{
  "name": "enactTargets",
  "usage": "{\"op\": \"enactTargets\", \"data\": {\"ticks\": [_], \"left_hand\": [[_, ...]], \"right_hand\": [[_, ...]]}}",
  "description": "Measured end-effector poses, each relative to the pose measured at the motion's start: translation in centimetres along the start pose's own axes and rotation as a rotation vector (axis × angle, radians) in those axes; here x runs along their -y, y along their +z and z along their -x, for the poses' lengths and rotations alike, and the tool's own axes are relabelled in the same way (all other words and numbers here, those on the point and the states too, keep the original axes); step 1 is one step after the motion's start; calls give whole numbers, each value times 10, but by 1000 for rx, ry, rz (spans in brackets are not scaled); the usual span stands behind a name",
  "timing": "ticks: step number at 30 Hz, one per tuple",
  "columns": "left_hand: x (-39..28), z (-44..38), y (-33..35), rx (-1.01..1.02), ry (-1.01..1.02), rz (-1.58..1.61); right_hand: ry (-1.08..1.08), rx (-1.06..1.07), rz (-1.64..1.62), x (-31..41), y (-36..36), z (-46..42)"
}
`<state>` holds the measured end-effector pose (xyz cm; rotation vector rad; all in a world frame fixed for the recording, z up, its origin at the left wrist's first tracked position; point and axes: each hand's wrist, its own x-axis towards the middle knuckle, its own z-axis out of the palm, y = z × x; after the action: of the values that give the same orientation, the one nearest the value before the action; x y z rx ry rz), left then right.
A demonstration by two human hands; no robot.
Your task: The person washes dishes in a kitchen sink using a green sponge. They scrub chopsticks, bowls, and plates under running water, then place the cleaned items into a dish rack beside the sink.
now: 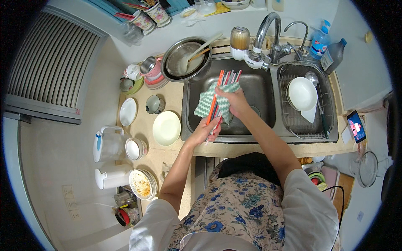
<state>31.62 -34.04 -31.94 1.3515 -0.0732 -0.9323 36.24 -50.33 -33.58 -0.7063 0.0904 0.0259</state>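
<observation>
Over the left basin of the steel sink (263, 125), a bundle of chopsticks (221, 77) in orange, dark, white and red slants upward. My left hand (204, 130) grips its lower end. Around the middle of the bundle, my right hand (234, 99) presses a green-and-white zigzag cloth (205, 102). The cloth hangs down on both sides of the chopsticks and hides part of them. Above my hands stands a chrome faucet (260, 34) with a filter unit (241, 42) fixed to its spout.
A wire rack (285, 125) with white bowls (302, 93) fills the right basin. A steel pot (168, 70) stands at the sink's back left corner. On the left counter are a pale plate (166, 128), a patterned cup (154, 104) and stacked dishes (143, 183). A phone (356, 127) leans at right.
</observation>
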Motion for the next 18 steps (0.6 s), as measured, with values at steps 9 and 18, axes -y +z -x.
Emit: {"op": "enactTargets", "data": {"ticks": [9, 18], "left_hand": [[2, 2, 2, -62, 30, -49], [6, 7, 1, -26, 43, -80]], "right_hand": [[28, -28, 56, 1, 10, 10], [-34, -187, -46, 22, 17, -5]]}}
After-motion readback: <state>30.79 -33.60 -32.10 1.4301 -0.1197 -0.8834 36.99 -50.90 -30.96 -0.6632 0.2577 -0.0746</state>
